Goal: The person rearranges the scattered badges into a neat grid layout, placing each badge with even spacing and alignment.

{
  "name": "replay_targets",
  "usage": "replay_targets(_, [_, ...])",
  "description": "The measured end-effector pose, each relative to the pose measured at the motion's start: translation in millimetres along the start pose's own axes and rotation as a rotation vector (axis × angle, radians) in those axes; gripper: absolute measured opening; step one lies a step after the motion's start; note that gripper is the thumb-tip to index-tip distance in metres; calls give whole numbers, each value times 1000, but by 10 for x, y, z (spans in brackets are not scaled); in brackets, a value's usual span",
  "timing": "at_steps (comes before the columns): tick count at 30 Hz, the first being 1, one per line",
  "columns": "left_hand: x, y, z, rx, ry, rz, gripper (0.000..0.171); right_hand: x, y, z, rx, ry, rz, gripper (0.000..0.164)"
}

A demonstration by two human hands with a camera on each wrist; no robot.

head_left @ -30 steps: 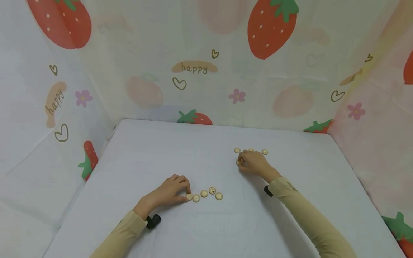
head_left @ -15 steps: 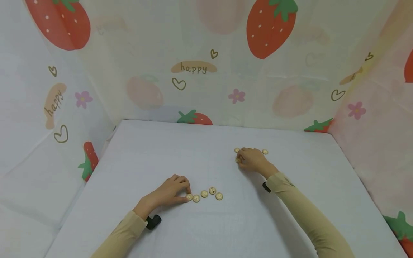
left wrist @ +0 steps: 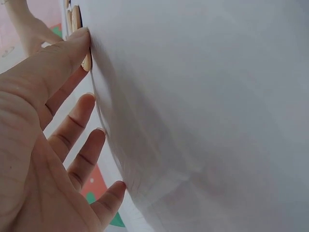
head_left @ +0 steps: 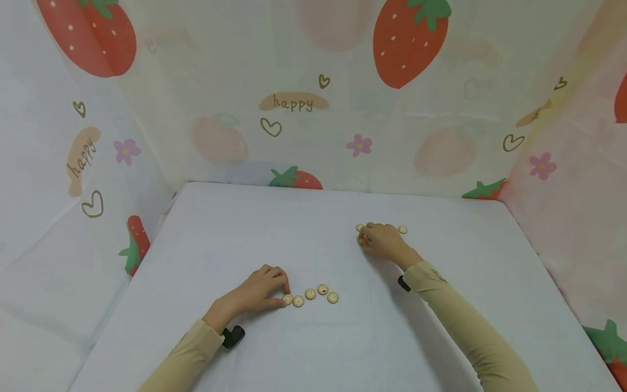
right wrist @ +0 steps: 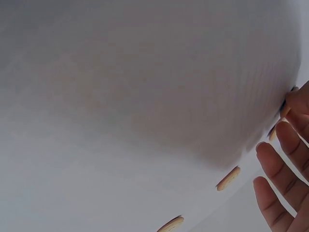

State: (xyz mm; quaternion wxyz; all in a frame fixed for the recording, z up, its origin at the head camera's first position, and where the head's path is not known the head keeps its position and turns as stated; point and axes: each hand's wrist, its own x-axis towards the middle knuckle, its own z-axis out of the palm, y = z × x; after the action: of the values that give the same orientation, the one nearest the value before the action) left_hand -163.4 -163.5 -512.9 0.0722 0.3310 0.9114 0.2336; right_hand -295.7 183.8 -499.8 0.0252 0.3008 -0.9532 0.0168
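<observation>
My left hand (head_left: 256, 290) pinches a round wooden button (head_left: 287, 299) between thumb and index finger, flat on the white table. In the left wrist view the thumb (left wrist: 79, 41) overlaps that button's edge, and the other fingers are spread. Several more buttons run rightward from it in an uneven row, among them a raised one (head_left: 323, 289). Farther back, my right hand (head_left: 387, 242) pinches another button (head_left: 360, 240) at its left side. Behind it lies one button (head_left: 360, 227), partly covered by the fingers, and to the right another (head_left: 403, 230). The hand hides what lies between them.
The white table (head_left: 235, 228) is walled on three sides by strawberry-print cloth (head_left: 294, 136). A dark wrist camera (head_left: 233, 337) sits at the left cuff, another (head_left: 404, 283) at the right. Two buttons stand out in the right wrist view, one nearer the fingers (right wrist: 228, 179).
My right hand has slid its button slightly toward the back of the table, closer to the back buttons. The left hand and the front row have stayed in place.
</observation>
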Motion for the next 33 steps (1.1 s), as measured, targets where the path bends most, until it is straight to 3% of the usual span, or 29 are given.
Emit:
replay_targets(18, [9,-9,10,7,-3,0,18,-60,-9,-53,18,46,-12,19])
replay_targets(25, [4,-10,31,2,-3,-4,18,-100,-15,-73,56,27,1,19])
replay_targets(33, [0,1,11,21,7,3,18,-146,-39,-90,70,72,-36,16])
